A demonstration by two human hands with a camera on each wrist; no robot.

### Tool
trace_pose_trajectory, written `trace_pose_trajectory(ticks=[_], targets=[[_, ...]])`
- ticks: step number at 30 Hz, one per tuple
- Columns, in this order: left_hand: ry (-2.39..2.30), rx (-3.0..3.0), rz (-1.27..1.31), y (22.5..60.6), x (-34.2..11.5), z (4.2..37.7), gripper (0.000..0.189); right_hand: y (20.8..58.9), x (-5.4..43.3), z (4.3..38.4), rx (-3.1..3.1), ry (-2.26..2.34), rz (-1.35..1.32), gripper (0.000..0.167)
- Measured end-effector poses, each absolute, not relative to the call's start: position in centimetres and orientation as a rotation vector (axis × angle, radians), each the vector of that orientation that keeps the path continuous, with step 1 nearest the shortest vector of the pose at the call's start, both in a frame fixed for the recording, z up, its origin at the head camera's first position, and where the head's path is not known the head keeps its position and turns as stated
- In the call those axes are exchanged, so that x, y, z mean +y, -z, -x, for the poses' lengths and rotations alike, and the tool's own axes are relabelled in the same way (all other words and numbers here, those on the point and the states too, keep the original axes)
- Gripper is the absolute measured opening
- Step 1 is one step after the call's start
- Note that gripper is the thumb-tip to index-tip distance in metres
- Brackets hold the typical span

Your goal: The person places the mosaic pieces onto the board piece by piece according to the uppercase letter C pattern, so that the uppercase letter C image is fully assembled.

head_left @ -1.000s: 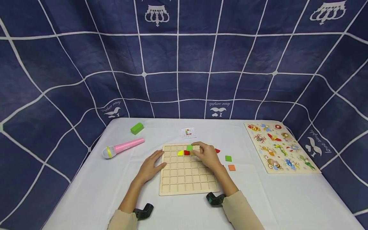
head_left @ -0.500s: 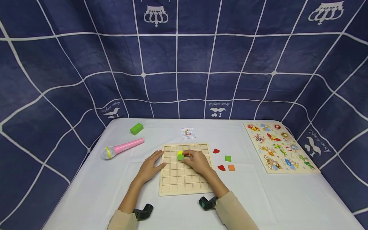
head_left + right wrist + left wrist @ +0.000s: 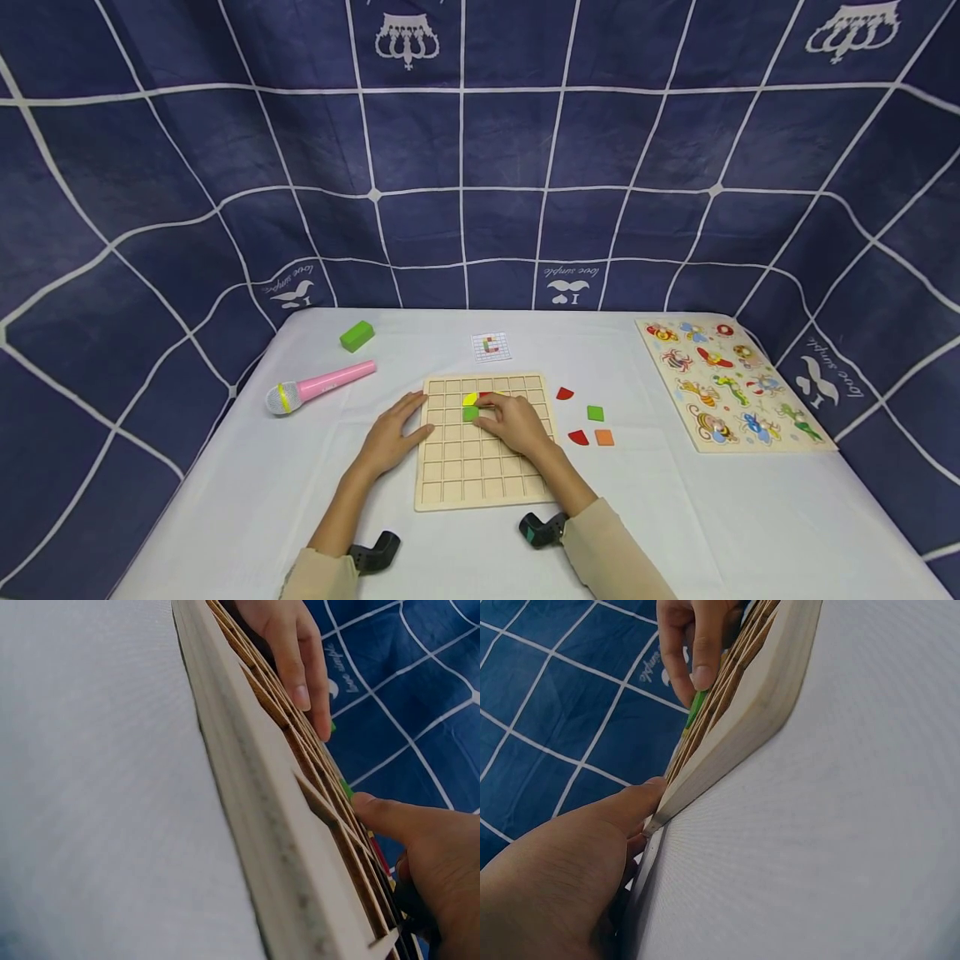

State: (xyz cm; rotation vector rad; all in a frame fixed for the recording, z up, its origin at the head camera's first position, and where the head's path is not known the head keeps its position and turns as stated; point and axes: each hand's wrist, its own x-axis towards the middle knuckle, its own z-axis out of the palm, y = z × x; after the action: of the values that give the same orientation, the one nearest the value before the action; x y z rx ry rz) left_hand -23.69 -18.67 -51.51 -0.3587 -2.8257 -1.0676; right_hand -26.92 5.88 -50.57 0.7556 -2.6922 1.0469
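A wooden grid board (image 3: 480,487) lies on the white table. At its left edge rests my left hand (image 3: 392,437), fingers extended and the thumb (image 3: 641,802) against the board's side in the left wrist view. My right hand (image 3: 517,427) reaches over the upper part of the board, its thumb and index finger pinching a green square tile (image 3: 470,413) at a grid cell. Directly above that tile sits a yellow rounded tile (image 3: 470,399). A sliver of red tile (image 3: 486,393) shows behind my right fingers, which hide most of that row.
Right of the board lie two red quarter-round tiles (image 3: 565,393), a green tile (image 3: 595,413) and an orange tile (image 3: 604,437). A pattern card (image 3: 491,347) lies behind. Further out are a pink toy microphone (image 3: 322,387), green block (image 3: 357,336) and insect puzzle board (image 3: 735,383).
My right hand has carried the green tile left and nearer, from above the red tile to below the yellow one, where it now looks flatter. My left hand has stayed put.
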Motion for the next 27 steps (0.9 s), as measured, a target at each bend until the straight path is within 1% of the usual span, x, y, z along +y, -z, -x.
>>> trace_pose_trajectory(ticks=[8, 15, 20, 27], targets=[[1.081, -2.836, 0.363, 51.5, -18.9, 23.7, 0.061, 50.5, 5.8, 27.0, -2.683, -1.043, -0.774, 0.035], [1.091, -2.822, 0.366, 51.5, -18.7, 23.7, 0.061, 50.1, 6.6, 26.5, -2.689, -1.102, -0.742, 0.029], [1.072, -2.827, 0.379, 51.6, -18.4, 23.7, 0.061, 49.4, 9.2, 25.9, -2.694, -1.157, -0.670, 0.024], [1.059, -2.823, 0.371, 51.5, -18.6, 23.6, 0.062, 48.6, 14.8, 25.5, -2.646, -1.127, -0.562, 0.022]])
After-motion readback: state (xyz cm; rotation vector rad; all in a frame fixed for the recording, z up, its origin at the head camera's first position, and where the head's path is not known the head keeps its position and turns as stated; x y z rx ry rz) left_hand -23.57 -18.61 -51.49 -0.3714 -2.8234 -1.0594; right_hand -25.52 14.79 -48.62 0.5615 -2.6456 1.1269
